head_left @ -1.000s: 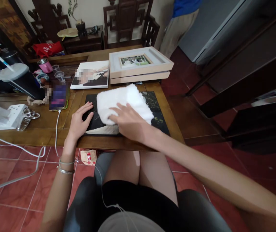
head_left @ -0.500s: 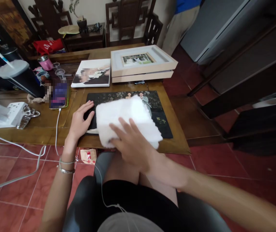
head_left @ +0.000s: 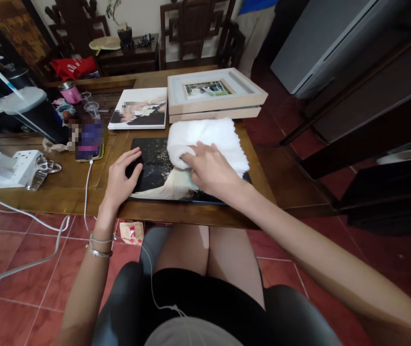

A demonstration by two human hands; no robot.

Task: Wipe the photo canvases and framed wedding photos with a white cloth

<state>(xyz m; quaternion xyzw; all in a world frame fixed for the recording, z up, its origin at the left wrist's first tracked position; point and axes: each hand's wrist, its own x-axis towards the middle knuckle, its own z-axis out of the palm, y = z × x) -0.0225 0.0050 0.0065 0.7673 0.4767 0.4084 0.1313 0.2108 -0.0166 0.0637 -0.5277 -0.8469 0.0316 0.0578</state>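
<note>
A dark photo panel lies flat near the front edge of the wooden table. My left hand rests at the panel's left end, fingers stretched out and thumb apart. On the right part of the panel is a folded white towel, which covers much of the picture. My right hand presses down on the towel with its fingers curled into the near fold; some fingertips are hidden in the cloth.
Behind the panel stand pale wooden picture frames, stacked, and a white-edged photo panel. To the left are a charging phone, a power strip, a lidded tumbler and a pink mug. White cables hang over the front edge.
My right hand has pushed the towel away from me and slightly right, uncovering the panel's left and lower part. The left hand has stayed in place.
</note>
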